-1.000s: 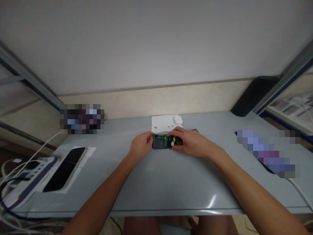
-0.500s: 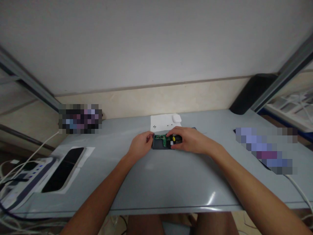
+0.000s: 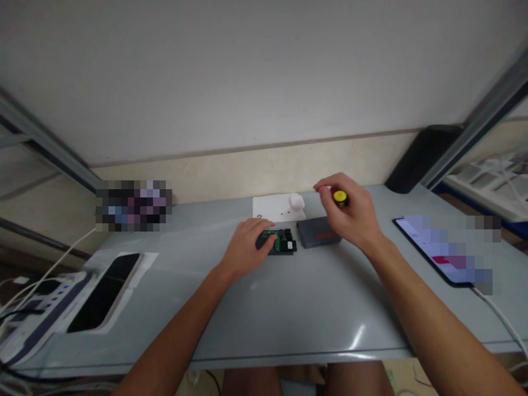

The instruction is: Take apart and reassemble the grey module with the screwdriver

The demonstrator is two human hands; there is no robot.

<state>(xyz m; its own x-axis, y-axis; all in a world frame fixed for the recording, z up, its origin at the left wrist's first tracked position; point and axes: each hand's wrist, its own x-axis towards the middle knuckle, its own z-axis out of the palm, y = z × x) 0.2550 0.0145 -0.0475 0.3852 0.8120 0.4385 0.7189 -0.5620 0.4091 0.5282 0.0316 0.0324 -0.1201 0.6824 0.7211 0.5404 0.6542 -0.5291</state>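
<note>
My left hand (image 3: 249, 247) is closed around the left end of an opened dark case, thumb over the green circuit board (image 3: 278, 240) in it. A small black part with a white label sits at the board's right end. My right hand (image 3: 350, 212) is raised off the table, its fingers curled around a black tool with a round yellow end, apparently a screwdriver (image 3: 340, 198); its tip is hidden. Below that hand lies a grey cover (image 3: 317, 233) with red lettering, just right of the board.
Behind the board is a white sheet (image 3: 268, 206) with several tiny dark screws and a rounded white case (image 3: 296, 202). A phone (image 3: 105, 291) and a power strip (image 3: 49, 313) lie left. A lit tablet (image 3: 437, 250) lies right; a black cylinder (image 3: 421, 159) leans at the back.
My right hand has moved up and right from the board with the screwdriver, uncovering the grey cover. My left hand has shifted over the board. The white case looks taller than before.
</note>
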